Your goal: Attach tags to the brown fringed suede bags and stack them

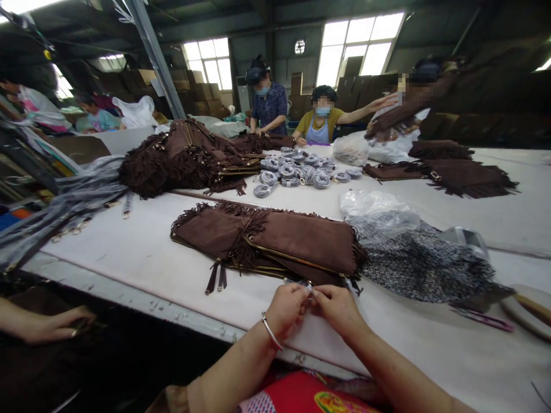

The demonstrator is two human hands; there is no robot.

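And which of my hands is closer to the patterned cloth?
Your right hand. It sits left of the cloth and closer to you; your left hand is farther left, beside your right.

Bare strip of table (142, 264) along the near left edge, brown fringed bags (301, 235) blocking the middle, patterned cloth (422, 258) and tape roll (529, 310) obstructing the right

Two bare hands pinching a small shiny piece beside brown fringed suede-like pouches (307, 238)
The left hand (287, 307) and right hand (338, 307) meet at the pouches' near edge; coiled grey straps (297, 169) lie beyond the pouches, a black-and-white patterned cloth (424, 261) just right of them, long grey straps (81, 192) well to their left.
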